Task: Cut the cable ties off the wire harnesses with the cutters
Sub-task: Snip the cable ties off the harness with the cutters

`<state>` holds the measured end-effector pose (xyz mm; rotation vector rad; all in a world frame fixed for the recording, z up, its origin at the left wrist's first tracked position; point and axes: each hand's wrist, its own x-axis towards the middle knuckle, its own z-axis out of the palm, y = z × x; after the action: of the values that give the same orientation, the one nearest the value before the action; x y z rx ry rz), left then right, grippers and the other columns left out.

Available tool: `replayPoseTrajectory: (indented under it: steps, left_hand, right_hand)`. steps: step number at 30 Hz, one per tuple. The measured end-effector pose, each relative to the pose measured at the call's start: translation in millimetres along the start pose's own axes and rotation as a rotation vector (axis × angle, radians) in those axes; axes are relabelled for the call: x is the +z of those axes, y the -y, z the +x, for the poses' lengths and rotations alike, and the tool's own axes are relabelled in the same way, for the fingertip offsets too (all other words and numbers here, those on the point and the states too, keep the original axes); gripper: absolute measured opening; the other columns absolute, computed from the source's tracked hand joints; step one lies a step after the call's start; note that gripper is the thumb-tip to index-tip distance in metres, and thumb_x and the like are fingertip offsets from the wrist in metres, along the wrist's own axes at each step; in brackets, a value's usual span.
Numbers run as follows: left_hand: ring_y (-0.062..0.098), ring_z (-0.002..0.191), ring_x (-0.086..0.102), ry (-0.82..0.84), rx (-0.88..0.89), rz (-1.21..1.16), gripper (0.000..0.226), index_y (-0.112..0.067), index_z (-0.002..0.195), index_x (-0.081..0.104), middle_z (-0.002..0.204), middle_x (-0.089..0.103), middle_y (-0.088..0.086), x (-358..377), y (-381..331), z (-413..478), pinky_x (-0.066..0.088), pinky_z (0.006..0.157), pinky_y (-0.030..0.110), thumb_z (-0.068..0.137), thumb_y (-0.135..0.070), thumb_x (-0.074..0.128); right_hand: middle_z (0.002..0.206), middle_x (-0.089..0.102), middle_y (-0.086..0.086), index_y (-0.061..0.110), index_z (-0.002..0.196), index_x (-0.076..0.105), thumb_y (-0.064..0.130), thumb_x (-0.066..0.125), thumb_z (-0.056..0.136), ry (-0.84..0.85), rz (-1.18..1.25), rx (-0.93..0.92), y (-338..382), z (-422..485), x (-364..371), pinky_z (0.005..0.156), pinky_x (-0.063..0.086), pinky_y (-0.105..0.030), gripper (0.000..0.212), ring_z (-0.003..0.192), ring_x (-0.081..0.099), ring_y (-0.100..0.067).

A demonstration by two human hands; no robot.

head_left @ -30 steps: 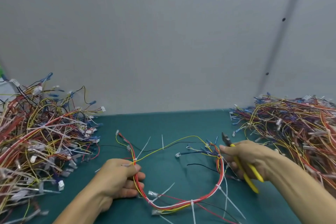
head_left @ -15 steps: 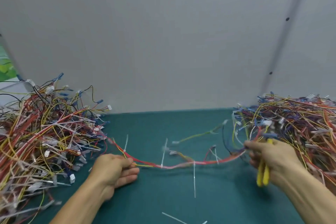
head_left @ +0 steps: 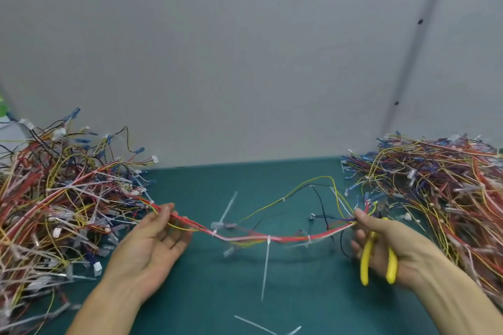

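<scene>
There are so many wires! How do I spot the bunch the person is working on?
Find the green table between the left pile and right pile of wires. Across the gap, one harness sags between the left hand and the right hand. Unlike the tangled heaps, it hangs alone as a mostly red line with white cable ties sticking off.

A workshop bench: green mat point(head_left: 272, 294) between 2 heaps of wire harnesses point(head_left: 54, 204).
</scene>
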<state>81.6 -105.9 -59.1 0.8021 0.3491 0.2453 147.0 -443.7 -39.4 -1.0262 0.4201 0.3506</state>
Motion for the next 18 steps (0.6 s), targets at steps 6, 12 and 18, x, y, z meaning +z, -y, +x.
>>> replayPoseTrajectory:
  steps: [6, 12, 18]
  left_hand:
    - [0.017, 0.077, 0.072, 0.040, -0.051, -0.141, 0.015, -0.015, 0.081, 0.072, 0.082, 0.072, 0.000, -5, -2, 9, 0.058, 0.073, 0.041, 0.077, -0.024, 0.061]
    - [0.013, 0.074, 0.072, 0.051, -0.033, -0.197, 0.017, -0.018, 0.068, 0.076, 0.080, 0.074, -0.003, -1, 5, 12, 0.059, 0.071, 0.038, 0.075, -0.017, 0.061]
    - [0.020, 0.079, 0.073, 0.048, -0.006, -0.219, 0.007, -0.015, 0.082, 0.064, 0.086, 0.075, 0.002, 3, 11, 11, 0.059, 0.070, 0.043, 0.081, -0.013, 0.057]
  right_hand:
    - [0.059, 0.064, -0.011, -0.001, 0.071, 0.061, -0.002, 0.058, 0.081, 0.081, 0.041, -0.036, 12, -5, -8, 0.047, 0.057, -0.033, 0.010, 0.048, 0.065, -0.019]
    - [0.061, 0.054, 0.000, 0.005, 0.081, 0.058, 0.005, 0.056, 0.090, 0.010, 0.044, -0.095, 7, 2, -11, 0.040, 0.045, -0.020, 0.009, 0.037, 0.045, -0.006]
    - [0.057, 0.056, 0.002, 0.006, 0.082, 0.057, 0.008, 0.056, 0.091, -0.011, 0.061, -0.115, 6, 4, -11, 0.040, 0.044, -0.018, 0.010, 0.036, 0.043, -0.005]
